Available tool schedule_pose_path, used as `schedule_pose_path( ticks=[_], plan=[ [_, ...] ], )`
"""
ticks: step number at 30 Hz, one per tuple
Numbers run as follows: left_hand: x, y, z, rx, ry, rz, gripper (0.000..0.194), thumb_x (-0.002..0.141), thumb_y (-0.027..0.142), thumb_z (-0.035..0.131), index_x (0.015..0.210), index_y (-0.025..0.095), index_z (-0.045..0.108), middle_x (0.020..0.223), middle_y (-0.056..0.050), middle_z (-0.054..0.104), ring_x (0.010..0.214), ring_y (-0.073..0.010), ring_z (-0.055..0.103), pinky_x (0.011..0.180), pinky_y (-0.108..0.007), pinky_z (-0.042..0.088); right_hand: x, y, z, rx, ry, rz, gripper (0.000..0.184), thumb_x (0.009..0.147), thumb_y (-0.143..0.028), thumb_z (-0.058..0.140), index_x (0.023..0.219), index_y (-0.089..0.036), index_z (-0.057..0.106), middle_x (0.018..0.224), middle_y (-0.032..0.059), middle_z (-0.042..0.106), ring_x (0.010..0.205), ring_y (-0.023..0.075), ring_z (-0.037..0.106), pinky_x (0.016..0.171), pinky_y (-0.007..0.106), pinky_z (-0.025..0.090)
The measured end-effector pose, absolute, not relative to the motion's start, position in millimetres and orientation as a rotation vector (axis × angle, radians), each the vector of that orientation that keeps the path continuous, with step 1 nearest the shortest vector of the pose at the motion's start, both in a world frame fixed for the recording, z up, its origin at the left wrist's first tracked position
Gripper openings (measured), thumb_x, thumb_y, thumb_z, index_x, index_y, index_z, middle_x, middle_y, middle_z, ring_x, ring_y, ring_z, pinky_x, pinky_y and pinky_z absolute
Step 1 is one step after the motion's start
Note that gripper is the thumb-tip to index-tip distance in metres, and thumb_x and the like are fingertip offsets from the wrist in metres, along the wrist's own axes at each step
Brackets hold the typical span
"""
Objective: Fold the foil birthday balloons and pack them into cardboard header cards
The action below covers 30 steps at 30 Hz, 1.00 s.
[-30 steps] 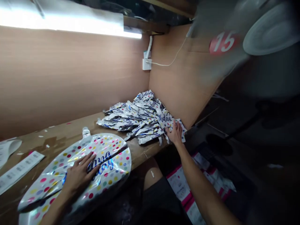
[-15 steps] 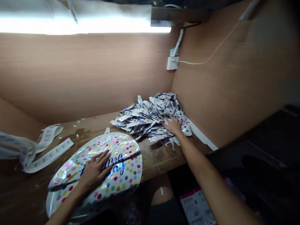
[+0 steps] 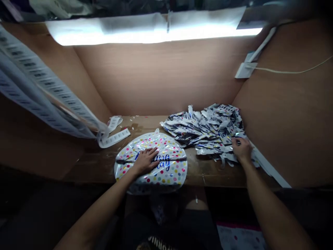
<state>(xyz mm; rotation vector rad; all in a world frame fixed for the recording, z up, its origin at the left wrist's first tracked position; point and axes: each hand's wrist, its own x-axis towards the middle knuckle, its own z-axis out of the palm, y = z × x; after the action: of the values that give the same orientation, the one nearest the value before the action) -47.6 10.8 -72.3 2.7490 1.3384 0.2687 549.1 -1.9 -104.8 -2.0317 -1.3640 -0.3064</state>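
Observation:
A flat, uninflated foil balloon (image 3: 169, 173), white with coloured dots and blue lettering, lies on the table before me with a fold line across its middle. My left hand (image 3: 146, 160) rests on it, fingers stretched out and laid flat over the lettering. To the right is a heap of folded foil balloons (image 3: 203, 128) in the same print. At the heap's right end, my right hand (image 3: 241, 149) has its fingers curled and pinched at the edge of one folded balloon. The fingertips are partly hidden.
Long strips of printed labels (image 3: 52, 83) hang at the left and curl onto the brown tabletop (image 3: 96, 163). Cardboard walls (image 3: 161, 76) enclose the back and sides. Overhead runs a bright tube light (image 3: 156, 36). A white socket (image 3: 245, 70) with a cord sits in the back right corner.
The view has swung left. My right hand has gone from lying spread on the heap to pinching at its right end. The left hand stays flat on the dotted balloon.

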Motion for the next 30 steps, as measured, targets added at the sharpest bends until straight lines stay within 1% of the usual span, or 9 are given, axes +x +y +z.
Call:
schedule_pose_path(
  ticks=[3,6,10,13,17,19,23,26,30],
  plan=[
    [-48.2,9.4,-74.3,2.743,1.314,0.271,0.061,0.098,0.057,0.055,0.152,0.031,0.051,0.162,-0.005,0.047,0.144,-0.0333,0.043,0.112,-0.054,0.038,528.2,-25.5,-98.7,-1.959,-1.24,-0.436,0.05,0.094,-0.047,0.047,0.106,-0.007,0.073,0.111,0.0259,0.07,0.107,0.0356,0.061,0.098,0.047,0.044],
    [-50.1,9.3,-76.9,2.74,1.291,0.291,0.061,0.098,0.058,0.055,0.151,0.029,0.052,0.161,-0.007,0.049,0.145,-0.0325,0.044,0.114,-0.052,0.037,454.0,-42.4,-92.5,-1.872,-1.232,-0.443,0.045,0.097,-0.045,0.044,0.101,-0.011,0.073,0.104,0.0231,0.072,0.102,0.0347,0.062,0.095,0.046,0.044],
    [-50.5,7.6,-78.2,2.734,1.267,0.379,0.059,0.1,0.058,0.052,0.148,0.023,0.055,0.159,-0.011,0.049,0.146,-0.0301,0.044,0.119,-0.048,0.035,320.5,-43.2,-90.7,-1.907,-1.614,0.172,0.047,0.1,-0.056,0.046,0.098,-0.018,0.073,0.1,0.0147,0.074,0.093,0.027,0.065,0.082,0.035,0.045],
    [-48.6,3.9,-77.6,2.715,1.335,0.474,0.057,0.099,0.059,0.053,0.138,0.018,0.063,0.15,-0.016,0.054,0.139,-0.0308,0.049,0.117,-0.045,0.039,258.4,-29.3,-89.9,-2.106,-1.726,0.37,0.045,0.095,-0.059,0.056,0.096,-0.018,0.075,0.1,0.0137,0.075,0.092,0.0276,0.066,0.076,0.033,0.041],
    [-54.8,4.4,-78.8,2.67,1.428,0.485,0.053,0.101,0.058,0.049,0.131,0.018,0.066,0.131,-0.015,0.065,0.126,-0.0294,0.057,0.112,-0.044,0.043,234.8,-12.3,-86.2,-2.118,-1.775,0.277,0.037,0.102,-0.045,0.049,0.101,-0.017,0.073,0.096,0.0129,0.075,0.092,0.0261,0.066,0.079,0.033,0.037],
    [-66.0,9.7,-81.4,2.589,1.565,0.457,0.053,0.103,0.058,0.044,0.136,0.021,0.064,0.139,-0.014,0.064,0.133,-0.031,0.053,0.118,-0.051,0.036,231.5,-10.6,-84.6,-2.121,-1.811,0.2,0.034,0.104,-0.04,0.047,0.106,-0.016,0.071,0.096,0.0145,0.075,0.093,0.0268,0.066,0.084,0.035,0.035],
    [-94.2,26.3,-90.7,2.203,2.086,0.373,0.065,0.102,0.064,0.034,0.152,0.027,0.053,0.165,-0.009,0.041,0.155,-0.0414,0.025,0.123,-0.068,0.015,229.7,-24.6,-86.1,-2.144,-1.906,0.079,0.028,0.104,-0.031,0.048,0.101,-0.012,0.069,0.092,0.0191,0.074,0.09,0.0305,0.067,0.091,0.043,0.031],
    [-106.2,37.1,-98.1,2.111,2.224,0.335,0.072,0.1,0.069,0.033,0.156,0.026,0.047,0.17,-0.008,0.032,0.158,-0.0401,0.016,0.125,-0.066,0.009,241.3,-55.5,-95.1,-2.133,-2.0,-0.086,0.029,0.105,-0.032,0.047,0.096,-0.014,0.067,0.084,0.0157,0.073,0.082,0.0287,0.066,0.088,0.041,0.031],
    [-112.2,48.6,-101.3,2.106,2.239,0.308,0.077,0.098,0.071,0.032,0.158,0.024,0.044,0.171,-0.011,0.029,0.159,-0.0389,0.016,0.125,-0.065,0.01,280.5,-118.9,-114.1,-2.166,-2.014,-0.265,0.03,0.106,-0.035,0.048,0.087,-0.017,0.063,0.073,0.0099,0.07,0.072,0.0256,0.065,0.079,0.038,0.031]
  ],
)
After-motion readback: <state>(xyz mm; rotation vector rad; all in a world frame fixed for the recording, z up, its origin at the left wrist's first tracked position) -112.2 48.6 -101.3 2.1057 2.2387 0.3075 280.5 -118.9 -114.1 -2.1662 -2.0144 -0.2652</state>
